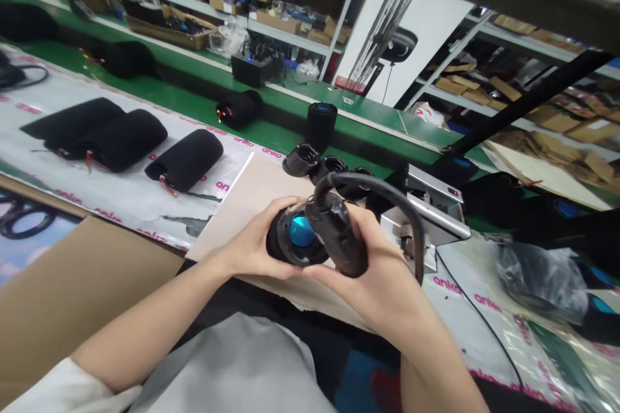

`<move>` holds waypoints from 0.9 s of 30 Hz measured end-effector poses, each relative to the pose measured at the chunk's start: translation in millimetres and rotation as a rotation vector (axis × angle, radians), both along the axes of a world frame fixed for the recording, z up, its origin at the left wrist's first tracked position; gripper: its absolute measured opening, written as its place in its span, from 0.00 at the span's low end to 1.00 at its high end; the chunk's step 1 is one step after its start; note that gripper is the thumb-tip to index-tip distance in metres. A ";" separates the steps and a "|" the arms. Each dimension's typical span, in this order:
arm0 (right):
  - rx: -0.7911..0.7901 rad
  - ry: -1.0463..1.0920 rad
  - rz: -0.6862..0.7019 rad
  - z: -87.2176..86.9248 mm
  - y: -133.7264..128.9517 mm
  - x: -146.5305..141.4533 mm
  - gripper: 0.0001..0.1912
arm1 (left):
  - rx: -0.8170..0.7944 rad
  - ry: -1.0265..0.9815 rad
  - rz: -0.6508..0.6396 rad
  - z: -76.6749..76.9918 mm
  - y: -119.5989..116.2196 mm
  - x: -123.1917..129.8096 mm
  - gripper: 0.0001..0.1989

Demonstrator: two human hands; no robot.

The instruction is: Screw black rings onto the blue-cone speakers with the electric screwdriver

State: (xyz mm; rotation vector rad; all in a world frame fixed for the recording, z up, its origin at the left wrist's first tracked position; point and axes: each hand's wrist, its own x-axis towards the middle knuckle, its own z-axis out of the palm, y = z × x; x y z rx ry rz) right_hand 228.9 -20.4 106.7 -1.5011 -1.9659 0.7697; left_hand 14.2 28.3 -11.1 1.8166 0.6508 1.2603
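Observation:
My left hand (259,242) is wrapped round a black cylinder (278,239) with a shiny blue disc (301,231) in its end, which faces up toward me. In my right hand (372,258) is a black electric screwdriver (341,235), upright beside the blue disc. Its thick cable (409,200) loops from its top over to the right. The tool's tip is hidden, so I cannot tell whether it touches the cylinder. Both thumbs meet in front of the cylinder, above a beige board (227,226). Several black ring-shaped parts (300,160) stand just behind my hands.
A silver device with a red switch (453,192) stands right of my hands. Black fabric-covered cylinders (186,161) with wires lie at left; another cylinder (322,122) stands behind. Plastic bags (542,277) lie at right. A cardboard sheet (92,297) is at front left; a dark bar (527,103) slants at right.

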 end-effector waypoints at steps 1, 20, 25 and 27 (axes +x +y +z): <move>-0.025 -0.021 0.004 -0.3 2.2 -2.2 0.40 | -0.015 0.004 0.000 -0.6 -0.4 -0.2 0.56; -0.014 0.203 -0.198 -17.5 3.1 -8.5 0.39 | -0.134 -0.062 -0.032 0.3 -5.9 1.9 0.60; -0.009 0.173 -0.196 -25.6 -2.2 -10.2 0.39 | -0.146 -0.046 -0.013 6.5 -5.4 2.2 0.57; -0.029 0.143 -0.195 -29.3 -1.4 -8.2 0.40 | -0.134 -0.050 -0.022 7.3 -4.0 2.3 0.54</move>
